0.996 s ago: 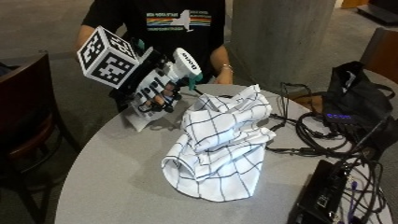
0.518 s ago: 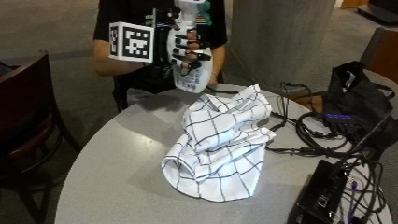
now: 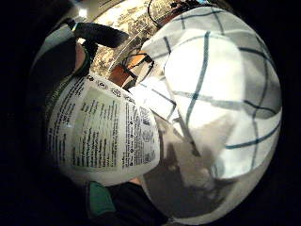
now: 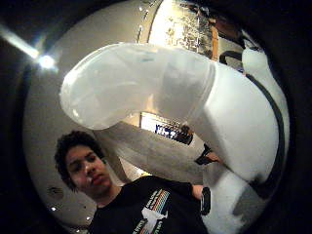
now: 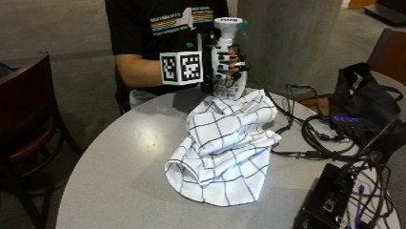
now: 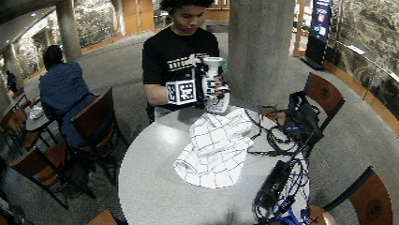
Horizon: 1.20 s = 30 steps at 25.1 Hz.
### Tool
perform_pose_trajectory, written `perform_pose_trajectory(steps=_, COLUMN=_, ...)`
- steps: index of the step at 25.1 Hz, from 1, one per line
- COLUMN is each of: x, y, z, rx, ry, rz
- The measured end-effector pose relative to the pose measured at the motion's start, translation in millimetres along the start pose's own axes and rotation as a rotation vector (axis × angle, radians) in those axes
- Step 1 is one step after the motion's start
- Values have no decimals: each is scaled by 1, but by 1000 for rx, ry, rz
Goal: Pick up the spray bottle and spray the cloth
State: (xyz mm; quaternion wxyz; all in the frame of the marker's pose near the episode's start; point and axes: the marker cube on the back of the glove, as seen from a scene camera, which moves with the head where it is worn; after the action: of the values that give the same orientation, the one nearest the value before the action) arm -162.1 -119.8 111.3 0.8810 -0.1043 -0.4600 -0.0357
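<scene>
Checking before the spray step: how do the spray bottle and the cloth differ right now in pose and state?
The spray bottle is upright and lifted off the table, gripped by the right hand; the cloth lies crumpled in a heap on the table, untouched. The bottle is rigid with a printed label; the cloth is soft, with a dark grid pattern. Both are mostly white.

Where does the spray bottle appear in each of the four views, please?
Outside view: spray bottle upright in the gloved hand, above the checked cloth.
Wide outside view: the same, mid-frame.
Little finger side palm view: its label beside the cloth.
Thumb side palm view: its body.
Landmark: the cloth.
</scene>
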Motion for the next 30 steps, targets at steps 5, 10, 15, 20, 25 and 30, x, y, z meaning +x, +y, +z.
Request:
perform_pose_trajectory(steps=5, x=15, y=0, z=16, rx=-17, ry=43, rz=-22)
perform_pose_trajectory(steps=10, x=21, y=3, z=15, rx=-43, ry=53, rz=-42)
perform_pose_trajectory(steps=15, x=19, y=20, z=-8, rx=39, ry=39, rz=-64)
perform_pose_trajectory(steps=20, x=15, y=40, z=-45, rx=193, ry=-11, rz=-43)
perform_pose_trajectory(steps=25, x=13, y=54, z=-74, rx=271, ry=-13, rz=-45)
perform_pose_trajectory(steps=30, x=14, y=58, z=-89, rx=372, ry=-54, rz=-89)
